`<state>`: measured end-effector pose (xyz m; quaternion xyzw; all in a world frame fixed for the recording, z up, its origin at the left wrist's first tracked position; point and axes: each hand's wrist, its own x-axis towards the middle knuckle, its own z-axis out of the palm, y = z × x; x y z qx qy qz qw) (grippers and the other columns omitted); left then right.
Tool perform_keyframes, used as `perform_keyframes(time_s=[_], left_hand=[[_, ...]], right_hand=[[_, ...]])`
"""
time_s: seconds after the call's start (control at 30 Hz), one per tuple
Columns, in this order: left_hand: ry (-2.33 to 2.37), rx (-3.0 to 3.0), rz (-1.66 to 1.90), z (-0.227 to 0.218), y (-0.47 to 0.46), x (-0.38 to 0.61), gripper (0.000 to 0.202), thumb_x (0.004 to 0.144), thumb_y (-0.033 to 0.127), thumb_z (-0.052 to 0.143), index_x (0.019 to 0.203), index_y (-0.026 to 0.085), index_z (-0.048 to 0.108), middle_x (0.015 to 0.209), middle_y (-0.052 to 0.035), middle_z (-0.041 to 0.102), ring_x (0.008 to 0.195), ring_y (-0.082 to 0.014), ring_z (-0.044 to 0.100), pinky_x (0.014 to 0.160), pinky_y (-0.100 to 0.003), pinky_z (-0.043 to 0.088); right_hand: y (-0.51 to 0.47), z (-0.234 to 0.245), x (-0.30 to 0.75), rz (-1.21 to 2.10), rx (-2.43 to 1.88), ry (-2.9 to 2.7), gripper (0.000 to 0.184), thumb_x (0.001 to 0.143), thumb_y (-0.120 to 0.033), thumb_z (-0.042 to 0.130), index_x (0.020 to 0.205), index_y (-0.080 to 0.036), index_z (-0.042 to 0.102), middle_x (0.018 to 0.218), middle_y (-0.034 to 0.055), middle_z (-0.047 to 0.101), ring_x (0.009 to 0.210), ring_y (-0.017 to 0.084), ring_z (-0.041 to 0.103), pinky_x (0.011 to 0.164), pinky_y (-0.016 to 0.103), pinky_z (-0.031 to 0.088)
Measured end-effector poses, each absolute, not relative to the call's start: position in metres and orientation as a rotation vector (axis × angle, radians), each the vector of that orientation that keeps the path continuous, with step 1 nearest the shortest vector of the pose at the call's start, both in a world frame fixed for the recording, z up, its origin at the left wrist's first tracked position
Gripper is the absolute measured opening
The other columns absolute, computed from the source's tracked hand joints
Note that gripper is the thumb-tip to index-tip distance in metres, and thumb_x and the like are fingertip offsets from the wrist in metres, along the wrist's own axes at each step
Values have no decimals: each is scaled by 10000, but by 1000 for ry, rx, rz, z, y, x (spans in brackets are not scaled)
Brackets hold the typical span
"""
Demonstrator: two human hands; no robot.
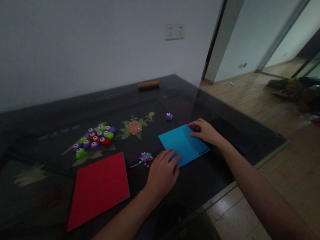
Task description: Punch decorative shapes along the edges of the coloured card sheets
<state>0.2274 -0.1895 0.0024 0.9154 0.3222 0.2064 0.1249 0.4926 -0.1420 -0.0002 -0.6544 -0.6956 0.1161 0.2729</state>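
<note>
A blue sheet of card [181,142], with several small dark holes along its near edge, lies on the dark table between my hands. My left hand [163,171] rests across its left edge, fingers stretched out and open. At the far right edge of the same sheet is my right hand [204,130], its thumb on the card and its forefinger apart at the corner, so it is open. To the left lies a red sheet of card [100,184], also with holes. Small pink, blue and white pieces [146,158] sit in a heap beside a thin stick [135,164].
Several purple, green and red eyeball-like toys [94,139] are clustered at the left. A single purple one [169,116] sits beyond the blue card. An orange-brown cylinder [148,85] lies near the wall. A flat black object [231,133] is by my right forearm, near the table's right edge.
</note>
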Motion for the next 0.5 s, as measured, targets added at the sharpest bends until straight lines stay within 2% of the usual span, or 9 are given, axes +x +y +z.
perform_keyframes(time_s=[0.5], left_hand=[[931,2658,637,1,-190,226,303,852,184,486,1134,204,596,1233,-64,591,1176,-220,490,999,-395,411]], right_hand=[[-144,5,487,316,-1780,-1839,331,704,-215,677,1029,-165,642,867,49,534,760,167,535,710,304,443]])
